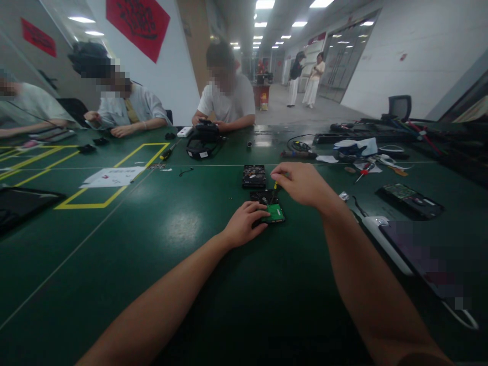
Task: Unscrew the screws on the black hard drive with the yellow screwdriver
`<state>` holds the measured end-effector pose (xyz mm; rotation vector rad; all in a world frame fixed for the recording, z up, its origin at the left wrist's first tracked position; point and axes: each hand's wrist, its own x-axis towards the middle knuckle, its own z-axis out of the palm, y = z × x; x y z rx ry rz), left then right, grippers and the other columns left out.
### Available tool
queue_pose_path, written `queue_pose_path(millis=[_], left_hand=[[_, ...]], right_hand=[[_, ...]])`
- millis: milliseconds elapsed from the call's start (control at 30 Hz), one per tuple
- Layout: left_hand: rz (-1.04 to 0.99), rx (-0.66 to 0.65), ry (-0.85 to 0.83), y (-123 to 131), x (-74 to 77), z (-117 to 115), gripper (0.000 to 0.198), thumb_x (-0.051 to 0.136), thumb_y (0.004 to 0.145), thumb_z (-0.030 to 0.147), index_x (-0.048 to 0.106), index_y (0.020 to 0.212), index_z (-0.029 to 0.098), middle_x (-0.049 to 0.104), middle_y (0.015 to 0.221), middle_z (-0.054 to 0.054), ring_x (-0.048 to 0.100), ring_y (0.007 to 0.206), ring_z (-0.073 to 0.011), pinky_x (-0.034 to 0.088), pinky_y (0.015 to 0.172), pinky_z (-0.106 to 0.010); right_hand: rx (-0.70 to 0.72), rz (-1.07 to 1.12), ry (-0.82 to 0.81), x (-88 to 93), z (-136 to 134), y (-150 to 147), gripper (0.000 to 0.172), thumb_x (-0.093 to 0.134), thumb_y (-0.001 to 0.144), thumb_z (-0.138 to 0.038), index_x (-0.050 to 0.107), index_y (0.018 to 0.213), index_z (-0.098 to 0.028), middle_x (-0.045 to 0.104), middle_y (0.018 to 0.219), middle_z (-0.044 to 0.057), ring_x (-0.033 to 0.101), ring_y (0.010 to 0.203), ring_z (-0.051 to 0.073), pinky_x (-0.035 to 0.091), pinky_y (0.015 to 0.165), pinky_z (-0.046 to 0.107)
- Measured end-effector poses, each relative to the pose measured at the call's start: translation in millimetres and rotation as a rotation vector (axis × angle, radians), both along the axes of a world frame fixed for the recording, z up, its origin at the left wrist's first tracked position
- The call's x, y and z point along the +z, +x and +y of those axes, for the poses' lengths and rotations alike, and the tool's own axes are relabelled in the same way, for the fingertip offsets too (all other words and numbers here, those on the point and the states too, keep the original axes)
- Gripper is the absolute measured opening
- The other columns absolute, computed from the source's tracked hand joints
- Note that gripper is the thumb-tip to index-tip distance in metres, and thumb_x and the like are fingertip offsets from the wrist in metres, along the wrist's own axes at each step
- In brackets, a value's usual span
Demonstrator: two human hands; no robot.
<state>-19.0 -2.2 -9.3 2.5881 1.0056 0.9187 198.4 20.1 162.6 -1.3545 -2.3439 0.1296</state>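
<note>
A hard drive [275, 212] with a green circuit board lies on the green table in front of me. My left hand [247, 224] grips its left side, fingers over the board and thumb at the near edge. Above the drive's far right part, my right hand [301, 184] is closed around a small screwdriver [276, 185] with a yellow handle. Its shaft points down towards the drive; whether the tip sits in a screw is too small to tell. Just beyond lies a second hard drive [253, 176], dark and apart from my hands. Tiny screws [230, 198] lie to the left.
On the right are a phone [423, 264], a white power bank [392, 244], another drive [409, 200], a red screwdriver [365, 172] and cables. A black headset [202, 140] stands at the far side, before a seated person [226, 96]. Paper [112, 177] lies left.
</note>
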Motion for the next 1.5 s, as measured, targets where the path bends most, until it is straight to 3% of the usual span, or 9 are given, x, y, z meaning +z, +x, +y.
queue_pose_path(millis=[167, 267, 400, 600, 833, 1000, 1200, 1333, 1500], left_hand=[[-0.001, -0.002, 0.001, 0, -0.8, 0, 0.036, 0.072, 0.098, 0.032, 0.070, 0.134, 0.028, 0.066, 0.140, -0.009, 0.054, 0.135, -0.0331, 0.050, 0.114, -0.059], [0.005, 0.005, 0.000, 1, -1.0, 1, 0.036, 0.072, 0.098, 0.032, 0.070, 0.133, 0.028, 0.066, 0.140, -0.009, 0.054, 0.135, -0.0330, 0.050, 0.113, -0.058], [0.001, 0.005, 0.005, 1, -1.9, 1, 0.036, 0.073, 0.097, 0.032, 0.070, 0.132, 0.028, 0.067, 0.140, -0.008, 0.055, 0.134, -0.0329, 0.051, 0.113, -0.058], [0.007, 0.004, -0.001, 0, -0.6, 0, 0.036, 0.071, 0.098, 0.032, 0.069, 0.134, 0.027, 0.066, 0.140, -0.009, 0.054, 0.134, -0.0333, 0.050, 0.113, -0.059], [0.000, 0.002, 0.002, 1, 0.7, 0, 0.037, 0.072, 0.097, 0.032, 0.069, 0.134, 0.027, 0.067, 0.139, -0.009, 0.055, 0.133, -0.0334, 0.050, 0.113, -0.059], [-0.004, 0.005, 0.005, 1, 1.0, -1, 0.036, 0.072, 0.098, 0.031, 0.070, 0.133, 0.026, 0.066, 0.140, -0.009, 0.054, 0.133, -0.0333, 0.050, 0.113, -0.059], [-0.006, 0.000, 0.001, 0, 0.4, -1, 0.035, 0.071, 0.098, 0.031, 0.070, 0.133, 0.027, 0.067, 0.140, -0.009, 0.054, 0.133, -0.0329, 0.050, 0.113, -0.059], [-0.010, 0.002, 0.002, 0, -0.6, 0, 0.036, 0.072, 0.097, 0.031, 0.070, 0.133, 0.027, 0.067, 0.139, -0.009, 0.055, 0.133, -0.0331, 0.050, 0.113, -0.059], [-0.009, 0.001, 0.007, 1, -1.2, 1, 0.036, 0.072, 0.097, 0.030, 0.070, 0.133, 0.027, 0.067, 0.139, -0.009, 0.054, 0.134, -0.0333, 0.050, 0.113, -0.059]], right_hand=[[-0.053, 0.005, 0.013, -3.0, 1, 1, 0.023, 0.061, 0.098, -0.021, 0.075, 0.115, -0.019, 0.080, 0.117, 0.011, 0.073, 0.104, 0.027, 0.051, 0.093, 0.038], [-0.125, -0.019, 0.034, -4.2, 1, 0, 0.017, 0.064, 0.098, -0.027, 0.075, 0.106, -0.018, 0.080, 0.106, 0.013, 0.073, 0.097, 0.028, 0.051, 0.087, 0.039], [-0.209, -0.042, 0.016, -6.1, 3, -1, 0.027, 0.067, 0.097, -0.044, 0.076, 0.093, -0.018, 0.078, 0.089, 0.013, 0.071, 0.084, 0.029, 0.049, 0.076, 0.040], [-0.115, 0.089, -0.039, -6.1, 2, -1, 0.020, 0.077, 0.090, -0.039, 0.075, 0.098, -0.020, 0.077, 0.084, 0.007, 0.069, 0.079, 0.024, 0.048, 0.074, 0.036], [0.025, 0.131, -0.040, -1.5, -1, -2, 0.018, 0.068, 0.097, -0.035, 0.078, 0.095, -0.021, 0.079, 0.091, 0.004, 0.069, 0.079, 0.019, 0.045, 0.074, 0.031], [0.042, 0.102, -0.045, 1.8, -4, 0, 0.018, 0.063, 0.098, -0.027, 0.081, 0.096, -0.021, 0.080, 0.087, 0.004, 0.071, 0.077, 0.019, 0.046, 0.075, 0.031], [0.058, 0.058, -0.034, 6.6, -6, 0, 0.025, 0.061, 0.095, -0.014, 0.080, 0.110, -0.019, 0.082, 0.101, 0.006, 0.074, 0.088, 0.021, 0.051, 0.083, 0.033], [0.040, 0.063, -0.031, 4.9, -5, -1, 0.024, 0.062, 0.094, -0.018, 0.080, 0.110, -0.020, 0.082, 0.106, 0.007, 0.074, 0.095, 0.024, 0.052, 0.088, 0.035], [-0.021, 0.117, -0.082, 0.4, -2, -3, 0.020, 0.063, 0.096, -0.025, 0.078, 0.108, -0.019, 0.081, 0.093, 0.007, 0.074, 0.085, 0.024, 0.053, 0.083, 0.037]])
